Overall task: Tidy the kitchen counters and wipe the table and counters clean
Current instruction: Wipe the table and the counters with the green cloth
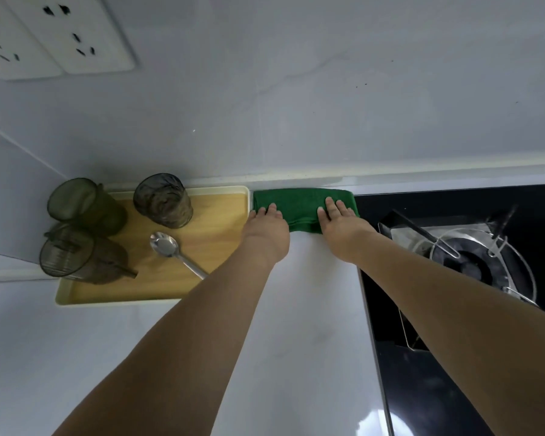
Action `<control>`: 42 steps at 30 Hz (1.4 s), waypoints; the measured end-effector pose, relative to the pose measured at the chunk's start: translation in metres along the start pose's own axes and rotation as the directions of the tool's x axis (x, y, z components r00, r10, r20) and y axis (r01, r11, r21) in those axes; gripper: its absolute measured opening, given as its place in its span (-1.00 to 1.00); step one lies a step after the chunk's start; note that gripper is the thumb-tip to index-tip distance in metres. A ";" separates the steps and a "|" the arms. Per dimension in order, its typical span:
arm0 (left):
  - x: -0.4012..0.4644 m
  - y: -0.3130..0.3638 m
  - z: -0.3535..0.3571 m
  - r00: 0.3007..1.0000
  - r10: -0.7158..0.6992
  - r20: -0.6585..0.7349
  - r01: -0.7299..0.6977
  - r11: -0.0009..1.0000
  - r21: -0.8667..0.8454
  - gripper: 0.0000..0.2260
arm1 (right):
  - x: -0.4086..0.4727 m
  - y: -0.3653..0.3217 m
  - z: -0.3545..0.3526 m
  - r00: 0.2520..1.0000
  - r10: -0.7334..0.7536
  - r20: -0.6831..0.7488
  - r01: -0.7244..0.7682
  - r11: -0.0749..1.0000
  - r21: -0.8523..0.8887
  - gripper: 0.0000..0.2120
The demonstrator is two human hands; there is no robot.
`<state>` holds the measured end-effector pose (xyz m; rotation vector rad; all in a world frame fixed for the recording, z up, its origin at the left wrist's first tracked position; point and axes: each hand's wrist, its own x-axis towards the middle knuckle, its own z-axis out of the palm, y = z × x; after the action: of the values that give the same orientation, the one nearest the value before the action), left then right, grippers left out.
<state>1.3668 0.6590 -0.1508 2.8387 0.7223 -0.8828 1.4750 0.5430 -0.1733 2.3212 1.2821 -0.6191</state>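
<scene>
Both hands press flat on a folded green cloth (pixel 299 206) at the back edge of the white counter (pixel 312 309), against the wall. The left hand (pixel 266 225) and right hand (pixel 339 223) have fingers straight, pinching nothing. The cloth lies between a wooden tray (pixel 214 221) and the black stove (pixel 453 247).

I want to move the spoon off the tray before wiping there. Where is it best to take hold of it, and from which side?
Grip the spoon by its handle, probably near mid-length, pinching across its narrow width. It lies flat on the tray, bowl toward the wall and handle toward the person, so come from the near side. The handle's end is hidden under the left forearm. The glasses stand beyond the bowl, so that approach stays clear of them.
</scene>
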 end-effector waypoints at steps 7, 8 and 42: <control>0.026 -0.006 -0.012 0.999 -0.004 -0.037 0.006 0.999 0.047 -0.44 | 0.018 0.012 -0.009 0.999 -0.018 -0.047 0.018 1.000 0.002 -0.23; 0.028 -0.004 -0.013 0.999 -0.007 -0.043 0.009 0.998 0.060 -0.45 | 0.017 0.012 -0.008 0.999 -0.018 -0.050 0.018 1.000 0.002 -0.22; -0.243 0.097 0.149 0.988 -0.145 0.054 0.147 0.988 -0.045 -0.38 | -0.245 -0.049 0.139 0.958 -0.281 0.048 0.284 0.957 -0.053 -0.30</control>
<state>1.1592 0.4409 -0.1451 2.7388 0.9420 -0.9391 1.2913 0.3244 -0.1555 2.0833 1.6068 -0.7027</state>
